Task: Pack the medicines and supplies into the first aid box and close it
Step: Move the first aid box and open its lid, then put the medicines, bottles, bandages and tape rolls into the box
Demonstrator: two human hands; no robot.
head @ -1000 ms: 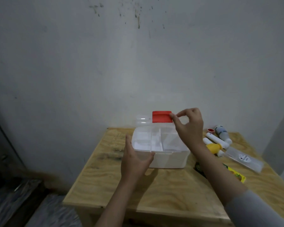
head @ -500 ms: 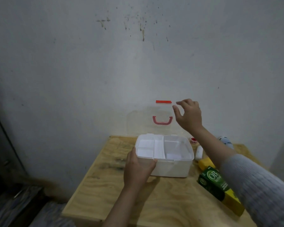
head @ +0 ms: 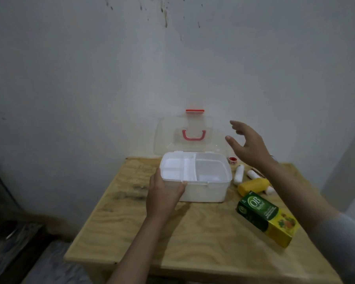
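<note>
A white first aid box [head: 205,192] stands on the wooden table [head: 193,238], its clear lid [head: 213,138] with a red handle raised upright against the wall. An inner tray with compartments shows inside. My left hand [head: 162,195] grips the box's front left corner. My right hand [head: 248,144] hovers in the air to the right of the lid, fingers spread, holding nothing. Right of the box lie a green and yellow carton [head: 266,218], a yellow bottle [head: 252,186], white bandage rolls [head: 239,174] and a small red-rimmed roll [head: 232,160].
The table stands against a grey wall [head: 111,78]. The table's front edge runs close to me, with dark floor at the lower left. My right forearm hides some of the supplies behind it.
The lid swung from nearly flat up to upright. My right hand let go of the red latch and moved off to the right. The left hand stayed on the box.
</note>
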